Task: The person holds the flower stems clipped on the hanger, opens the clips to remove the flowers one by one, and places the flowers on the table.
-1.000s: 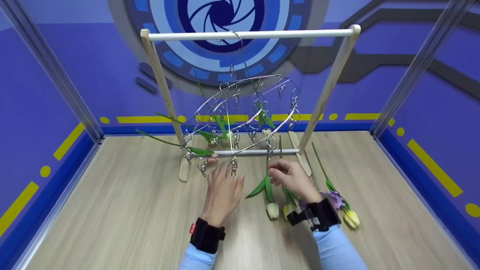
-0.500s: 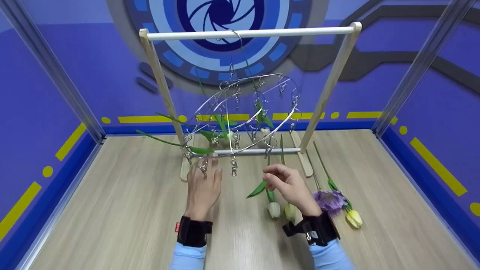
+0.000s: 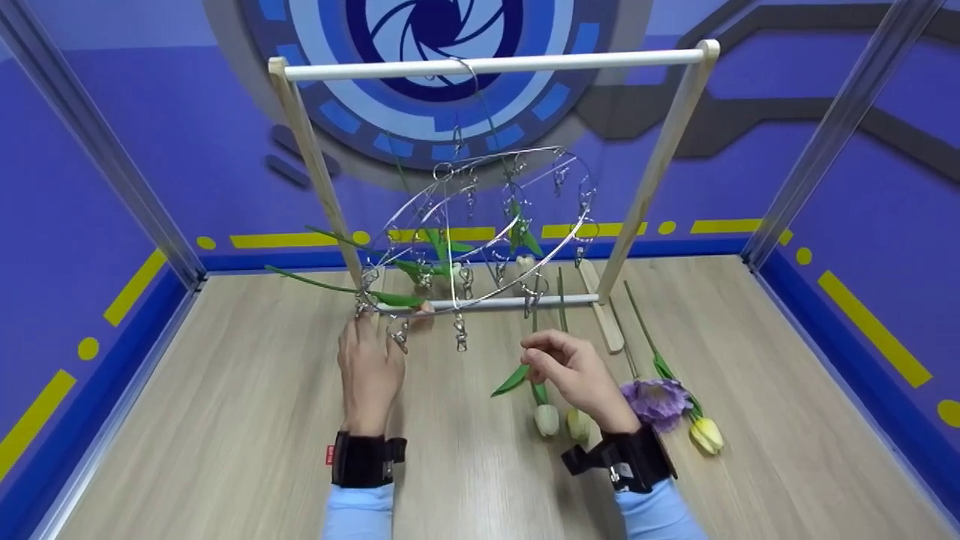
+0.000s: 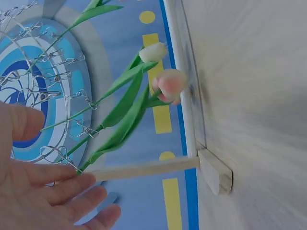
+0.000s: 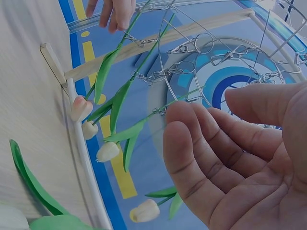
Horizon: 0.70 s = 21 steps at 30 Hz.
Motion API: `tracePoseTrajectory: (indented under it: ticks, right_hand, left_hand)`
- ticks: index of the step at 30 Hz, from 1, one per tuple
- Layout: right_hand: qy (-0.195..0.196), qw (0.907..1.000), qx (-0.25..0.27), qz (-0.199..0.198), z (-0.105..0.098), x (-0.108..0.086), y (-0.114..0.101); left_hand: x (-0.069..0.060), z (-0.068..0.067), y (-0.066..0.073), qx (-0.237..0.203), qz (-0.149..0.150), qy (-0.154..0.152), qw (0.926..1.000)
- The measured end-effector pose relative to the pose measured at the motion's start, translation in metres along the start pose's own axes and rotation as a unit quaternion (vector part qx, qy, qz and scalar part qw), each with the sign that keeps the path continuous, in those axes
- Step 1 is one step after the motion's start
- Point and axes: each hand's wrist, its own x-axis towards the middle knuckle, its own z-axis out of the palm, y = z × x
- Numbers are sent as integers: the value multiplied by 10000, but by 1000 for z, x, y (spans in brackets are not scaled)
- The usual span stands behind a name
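A round metal clip hanger (image 3: 562, 241) hangs tilted, lower at its front left. Several tulips hang head down from its clips, among them a pink tulip (image 4: 170, 85) and a white tulip (image 5: 108, 152). My left hand (image 3: 371, 367) is at the hanger's front left, fingers extended beside the pink tulip's clipped stem. Whether a fingertip touches the stem or clip I cannot tell. My right hand (image 3: 577, 371) hovers with loosely bent fingers and nothing in them, over a white tulip (image 3: 547, 420) and a pale yellow tulip (image 3: 578, 424) lying on the table.
A stand with a white top bar (image 3: 570, 62) and wooden legs bears the hanger. On the table's right lie a purple flower (image 3: 658, 403) and a yellow tulip (image 3: 706, 436). Patterned blue panels (image 3: 862, 247) enclose the back and sides.
My left hand has moved left, from below the hanger's front clip to the pink tulip's clip at its left. The right hand has shifted only slightly.
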Motion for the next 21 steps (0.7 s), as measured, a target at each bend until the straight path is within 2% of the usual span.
tracePoseTrajectory:
  ticks: [5, 8, 11, 14, 19, 21]
  right_hand:
    - [14, 10000, 15, -66, -1, -1, 0]
    - [41, 9999, -10, -111, -1, 0, 0]
    - [59, 9999, -24, -116, 0, 0, 0]
    - [36, 9999, -14, -145, 0, 0, 0]
    - [-33, 9998, -48, -173, 1, 1, 1]
    - [-77, 9998, -32, -169, 1, 1, 0]
  left_hand:
    - [7, -1, -4, -721, -567, -83, 9958]
    - [13, -1, -8, -1154, -802, -223, 9898]
    - [22, 1, -10, -1661, -991, -382, 9804]
    - [31, 4, -13, -2359, -1181, -475, 9634]
    - [40, 10, -15, -3543, -1483, -381, 9225]
    - [41, 11, -15, -3720, -1538, -228, 9151]
